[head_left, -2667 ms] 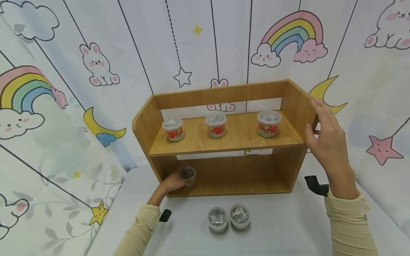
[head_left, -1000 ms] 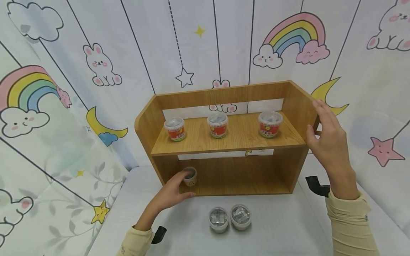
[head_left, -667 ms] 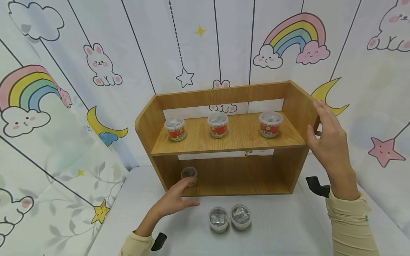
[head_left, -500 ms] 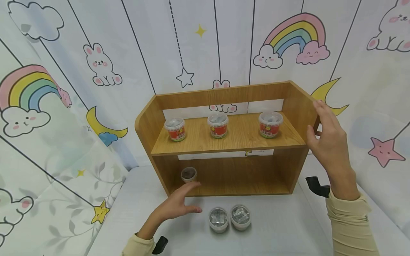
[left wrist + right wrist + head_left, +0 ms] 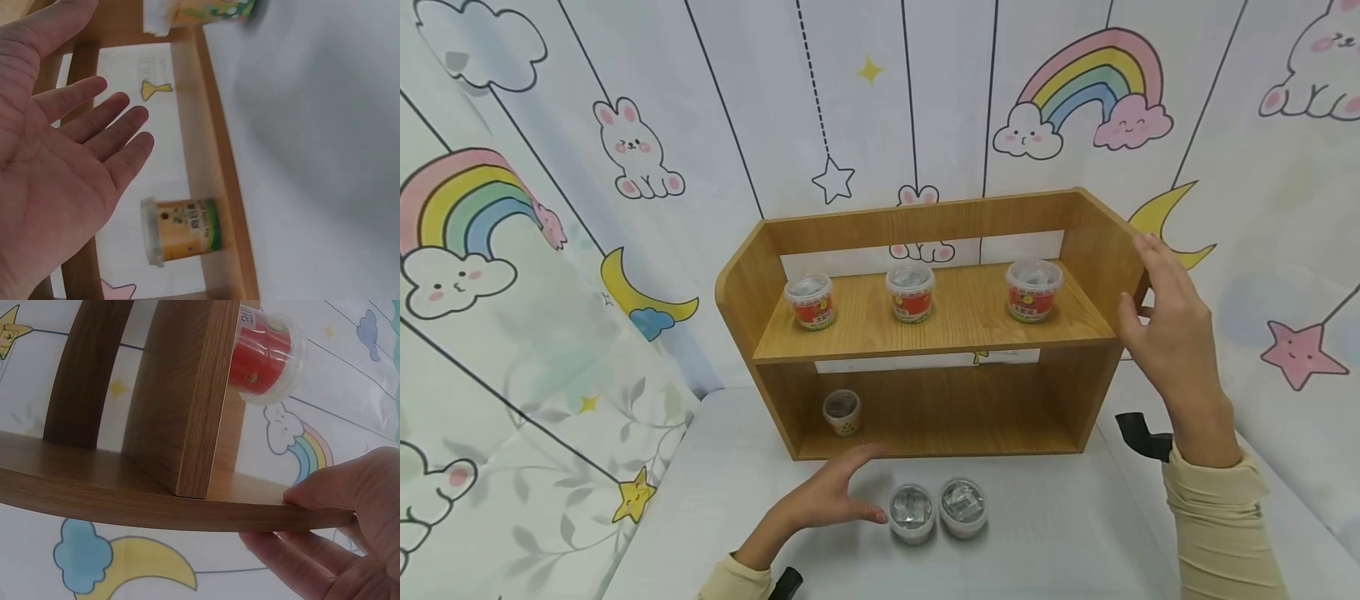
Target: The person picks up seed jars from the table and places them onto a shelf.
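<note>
My left hand [image 5: 820,500] hovers over the white table with fingers spread and nothing in the palm. Its fingertips are beside the left of two clear-lidded tubs, the left tub [image 5: 912,515] and the right tub [image 5: 962,508]; whether the thumb touches is unclear. On the lower shelf, at the left, stands a small lidded cup [image 5: 844,421], orange and green-based in the left wrist view. With thumb inside and fingers outside, my right hand [image 5: 1176,350] grips the right side panel of the wooden shelf [image 5: 955,412].
Three red-labelled tubs stand on the upper board: a left one [image 5: 813,314], a middle one [image 5: 912,307] and a right one [image 5: 1032,304]. A cartoon-printed cloth [image 5: 700,150] hangs behind and beside the shelf.
The left hand has let go of the cup on the lower shelf, drawn back out and moved right toward the tubs on the table. The right hand keeps its place on the side panel.
</note>
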{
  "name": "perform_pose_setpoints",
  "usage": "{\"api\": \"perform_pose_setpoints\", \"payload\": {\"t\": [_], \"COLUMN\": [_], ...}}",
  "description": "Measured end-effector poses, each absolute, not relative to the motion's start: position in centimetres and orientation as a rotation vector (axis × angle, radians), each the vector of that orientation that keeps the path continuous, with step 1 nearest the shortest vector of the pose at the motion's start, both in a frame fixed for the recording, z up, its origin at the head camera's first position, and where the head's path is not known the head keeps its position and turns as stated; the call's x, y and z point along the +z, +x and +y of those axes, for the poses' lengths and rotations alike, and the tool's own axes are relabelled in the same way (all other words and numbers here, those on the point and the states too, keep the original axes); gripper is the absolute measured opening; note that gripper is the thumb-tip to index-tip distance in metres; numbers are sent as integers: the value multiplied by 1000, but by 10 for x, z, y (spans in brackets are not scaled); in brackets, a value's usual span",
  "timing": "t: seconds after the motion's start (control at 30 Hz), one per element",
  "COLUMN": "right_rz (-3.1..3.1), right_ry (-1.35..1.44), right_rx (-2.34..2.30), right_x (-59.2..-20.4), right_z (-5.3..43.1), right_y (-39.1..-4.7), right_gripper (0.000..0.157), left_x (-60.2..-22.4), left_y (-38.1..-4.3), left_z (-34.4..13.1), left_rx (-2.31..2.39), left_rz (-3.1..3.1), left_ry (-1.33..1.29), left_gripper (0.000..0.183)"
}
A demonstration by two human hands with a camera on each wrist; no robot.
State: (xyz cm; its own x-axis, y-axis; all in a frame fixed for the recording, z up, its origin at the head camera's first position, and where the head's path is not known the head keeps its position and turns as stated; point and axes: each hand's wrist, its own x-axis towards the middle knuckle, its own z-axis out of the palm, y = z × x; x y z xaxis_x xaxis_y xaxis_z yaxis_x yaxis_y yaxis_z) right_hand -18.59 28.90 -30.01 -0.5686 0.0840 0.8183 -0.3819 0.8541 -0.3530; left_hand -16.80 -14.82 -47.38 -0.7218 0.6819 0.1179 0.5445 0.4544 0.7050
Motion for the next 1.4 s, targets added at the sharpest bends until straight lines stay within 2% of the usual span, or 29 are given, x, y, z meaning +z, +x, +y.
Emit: {"api": "perform_pose_setpoints", "payload": {"t": [0.57, 1.4], "right_rz": [-2086, -2087], "right_ry": [227, 221], "right_rx": [627, 637], "right_x": [-301, -300], "right_z": [290, 289], "right_y": [-187, -185], "right_gripper": [73, 72], "left_x": [-500, -511], "left_y": [-164, -160], "left_z": [-131, -120], "left_rx": [1154, 1326], "left_rz": [2367, 2201], "left_ry": [1202, 1141], "left_gripper": [81, 74]}}
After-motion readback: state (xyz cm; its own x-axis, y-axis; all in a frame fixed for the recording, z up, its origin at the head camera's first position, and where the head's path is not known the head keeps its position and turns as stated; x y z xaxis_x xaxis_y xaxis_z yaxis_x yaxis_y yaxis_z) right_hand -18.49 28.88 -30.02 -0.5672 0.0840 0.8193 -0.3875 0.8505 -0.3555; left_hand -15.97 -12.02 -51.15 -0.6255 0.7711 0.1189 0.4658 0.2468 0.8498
